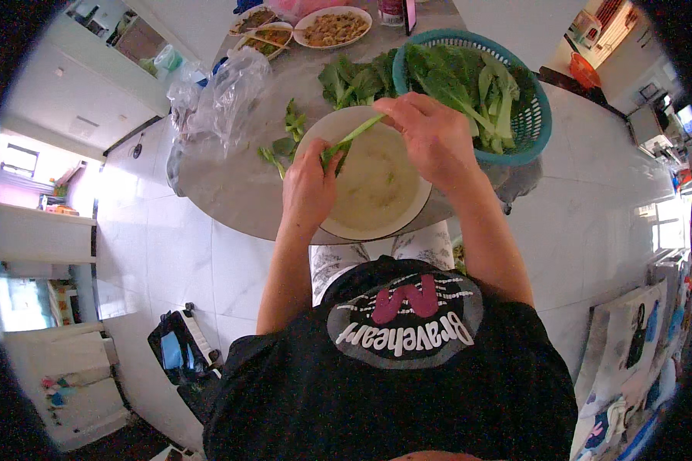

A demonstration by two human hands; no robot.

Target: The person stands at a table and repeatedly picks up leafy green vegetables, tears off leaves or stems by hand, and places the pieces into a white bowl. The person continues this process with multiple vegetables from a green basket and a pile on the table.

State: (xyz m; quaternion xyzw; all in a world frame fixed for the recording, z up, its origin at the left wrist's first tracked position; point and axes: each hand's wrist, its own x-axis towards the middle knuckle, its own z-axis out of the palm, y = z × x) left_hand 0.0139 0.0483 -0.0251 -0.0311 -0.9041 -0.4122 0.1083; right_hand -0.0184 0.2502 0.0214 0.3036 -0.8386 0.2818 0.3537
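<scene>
Over a white basin [377, 184] of cloudy water, I hold a green leafy vegetable stem [359, 131] between both hands. My left hand [309, 183] is closed round its leafy end, at the basin's left side. The fingers of my right hand [430, 138] pinch the pale tip of the stem above the basin's far rim. A teal plastic colander [542, 127] with long leafy greens [469, 84] stands just beyond my right hand. More leafy greens [354, 81] lie on the table behind the basin, and small green scraps [288, 138] lie left of it.
Plates of cooked food [333, 28] stand at the table's far side, with chopsticks [263, 37] across some. A crumpled clear plastic bag [231, 92] covers the left part of the grey table [231, 188]. A dark open bag [181, 349] sits on the floor to the left.
</scene>
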